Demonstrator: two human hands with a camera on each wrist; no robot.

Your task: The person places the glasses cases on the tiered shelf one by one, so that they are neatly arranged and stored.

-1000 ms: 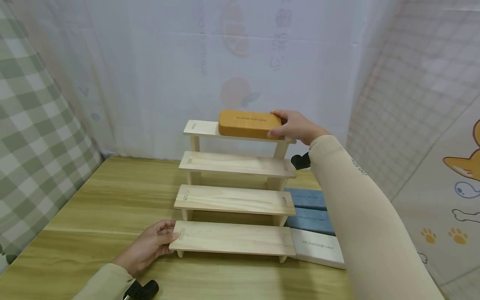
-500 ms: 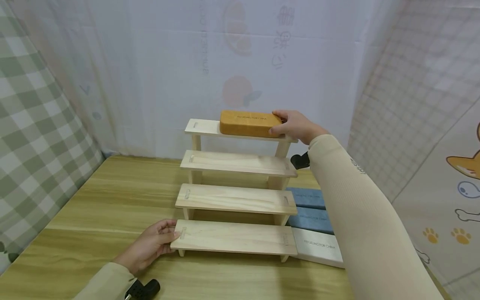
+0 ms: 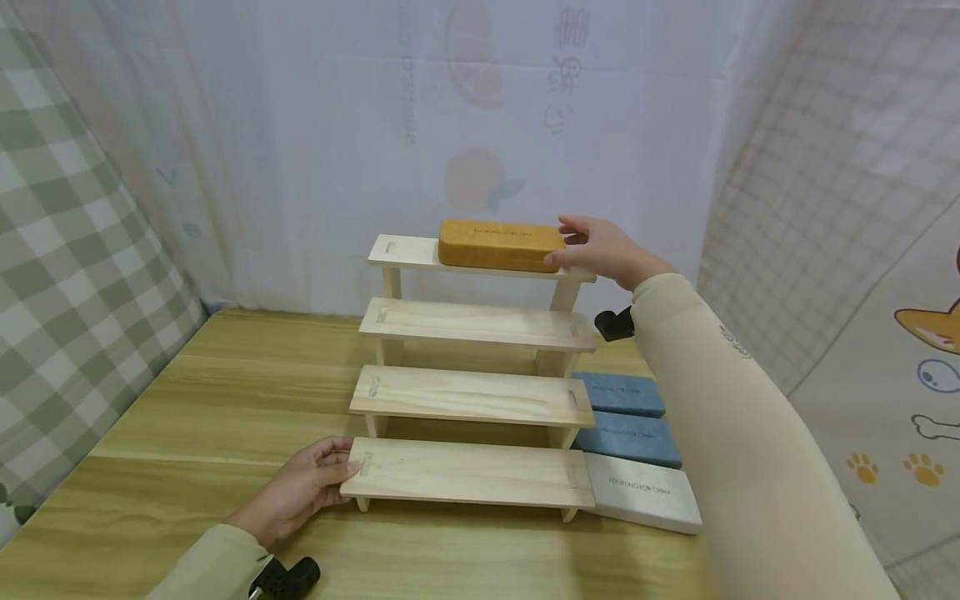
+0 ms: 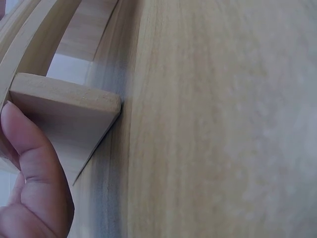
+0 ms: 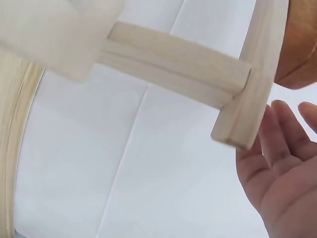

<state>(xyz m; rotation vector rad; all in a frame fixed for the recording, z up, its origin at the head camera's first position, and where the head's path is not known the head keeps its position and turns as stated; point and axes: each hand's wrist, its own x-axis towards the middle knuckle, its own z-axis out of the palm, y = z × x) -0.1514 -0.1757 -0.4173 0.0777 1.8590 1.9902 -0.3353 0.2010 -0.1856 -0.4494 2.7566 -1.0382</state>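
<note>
A mustard-orange oblong case (image 3: 498,246) with dark lettering lies on the top tier of a stepped wooden display stand (image 3: 465,471). My right hand (image 3: 611,250) is at the case's right end, fingers parted and holding nothing. In the right wrist view, a gap separates the fingers (image 5: 285,129) from the orange case (image 5: 297,42). Low on the left, my left hand (image 3: 296,492) grips the left end of the stand's bottom tier. The left wrist view shows its thumb (image 4: 25,134) against the board, beside a support leg (image 4: 64,99); the other fingers are mostly hidden.
Two blue cases (image 3: 630,437) and a white case (image 3: 641,492) lie in a row on the wood-grain table (image 3: 217,400), right of the stand. Pale printed cloth (image 3: 300,167) hangs behind, with green checked cloth (image 3: 60,208) at left.
My right hand has let go of the orange case and shifted slightly right. The case stays on the top tier. My left hand keeps its grip on the stand.
</note>
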